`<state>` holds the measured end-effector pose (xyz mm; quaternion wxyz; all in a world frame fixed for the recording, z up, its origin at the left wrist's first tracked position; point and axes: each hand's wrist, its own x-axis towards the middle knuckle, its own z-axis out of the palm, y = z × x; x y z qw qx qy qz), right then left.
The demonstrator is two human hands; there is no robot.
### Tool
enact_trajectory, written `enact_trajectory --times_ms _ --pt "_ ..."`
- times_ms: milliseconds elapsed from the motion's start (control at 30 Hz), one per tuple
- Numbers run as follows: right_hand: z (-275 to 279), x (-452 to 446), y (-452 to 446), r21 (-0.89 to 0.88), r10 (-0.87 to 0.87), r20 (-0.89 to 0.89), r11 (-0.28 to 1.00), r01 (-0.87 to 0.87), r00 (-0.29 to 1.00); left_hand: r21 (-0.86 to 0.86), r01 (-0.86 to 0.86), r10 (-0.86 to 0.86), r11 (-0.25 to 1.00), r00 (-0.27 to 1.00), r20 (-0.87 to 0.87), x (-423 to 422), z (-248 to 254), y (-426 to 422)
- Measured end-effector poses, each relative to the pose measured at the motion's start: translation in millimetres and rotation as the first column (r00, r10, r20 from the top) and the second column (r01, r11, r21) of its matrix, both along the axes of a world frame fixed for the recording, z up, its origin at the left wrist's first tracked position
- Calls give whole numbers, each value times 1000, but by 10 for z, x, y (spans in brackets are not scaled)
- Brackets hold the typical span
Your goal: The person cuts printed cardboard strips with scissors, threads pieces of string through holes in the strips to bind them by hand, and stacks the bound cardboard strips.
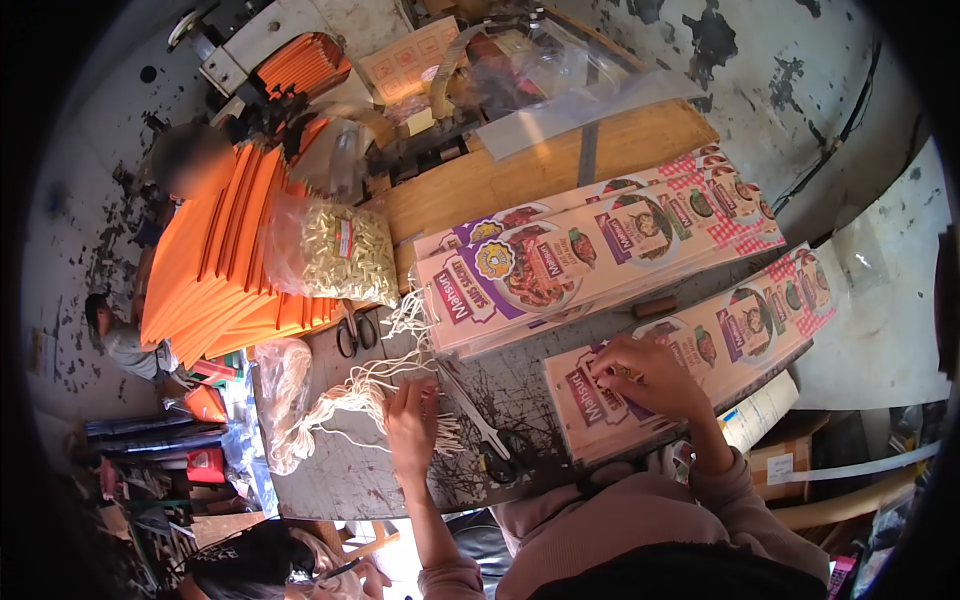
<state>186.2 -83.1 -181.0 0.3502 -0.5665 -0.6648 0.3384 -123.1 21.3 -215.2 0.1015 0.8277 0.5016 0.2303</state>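
We have our left hand (411, 425) on loose off-white cords (350, 398), spread over the scratched dark-grey desk (345, 485); its fingers bunch together, though we cannot tell whether that grip pinches any strand. Our right hand (655, 375) rests on the nearer stack of long pink printed cards (705, 345), fingers curled; the angle hides the fingertips, so we cannot tell whether this grip pinches a card. Between our hands, long black-handled metal scissors (488, 432) lie in the way. A farther stack of matching pink printed cards (600, 250) sits beyond them, with a brown wooden board (550, 180) behind. Left of that stack, we see small black-handled scissors (356, 333), a clear plastic bag of gold-coloured pieces (347, 250) and a heap of folded orange sheets (225, 265)
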Motion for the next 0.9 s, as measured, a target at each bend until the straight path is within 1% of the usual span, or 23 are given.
enact_trajectory --times_ms 33,100,133,200,233,300,333,400,433,467,533,600,633,667,700,733,767,800,833,867,900 --pt "-13 -13 -8 -3 -7 -2 1000 7 1000 -3 7 -7 1000 1000 -2 71 53 -47" --pt "-36 -73 -8 102 23 -4 995 -22 1000 29 93 -97 995 971 221 272 200 -172" --pt "-6 -136 -14 98 21 -4 995 -21 1000 25 94 -98 995 970 222 386 281 -227" --pt "122 -329 -53 226 -89 35 971 78 995 -66 307 -256 949 879 403 623 455 -339" --pt "182 -406 -59 220 -89 37 972 79 995 -72 308 -255 949 878 406 748 540 -392" --pt "305 -516 -78 169 -50 -122 983 70 991 -68 440 -354 895 796 491 954 692 -476" --pt "373 -528 -97 165 -53 -119 984 72 991 -70 443 -354 894 794 494 1003 748 -488" --pt "474 -521 -126 50 -140 -196 987 152 971 24 503 -424 864 701 574 1073 816 -498" --pt "446 -500 -125 50 -143 -192 987 156 971 52 541 -471 840 677 566 1052 780 -469" --pt "375 -472 -116 82 -145 -209 983 165 967 53 543 -473 838 675 567 1028 734 -444" --pt "251 -437 -79 114 -145 -228 978 175 963 43 451 -393 891 722 569 953 664 -411" --pt "163 -424 -42 270 -17 -206 960 73 978 0 335 -289 942 815 502 781 645 -358" --pt "165 -444 -41 268 -17 -211 961 74 977 -20 272 -233 962 860 453 643 593 -305" --pt "180 -475 -35 171 -10 -200 984 46 980 -23 192 -171 981 917 359 493 532 -230" --pt "188 -512 -22 74 0 -190 997 15 982 28 117 -121 993 963 240 342 520 -147" --pt "139 -566 4 74 6 -195 997 8 981 -2 43 -43 999 995 91 146 493 -57" --pt "36 -633 48 136 -7 -122 990 24 993 -36 -52 51 998 998 -42 -70 408 8" --pt "-57 -702 95 201 -27 -49 979 37 998 -6 -188 179 982 945 -273 -257 316 15" --pt "-122 -765 125 205 -25 -49 978 34 998 -12 -266 244 964 900 -362 -423 227 10" --pt "-180 -822 151 294 -93 255 956 14 962 -12 -341 300 940 843 -446 -548 143 32" --pt "-233 -874 191 371 -182 526 928 -32 830 -10 -341 302 940 844 -444 -649 56 109"
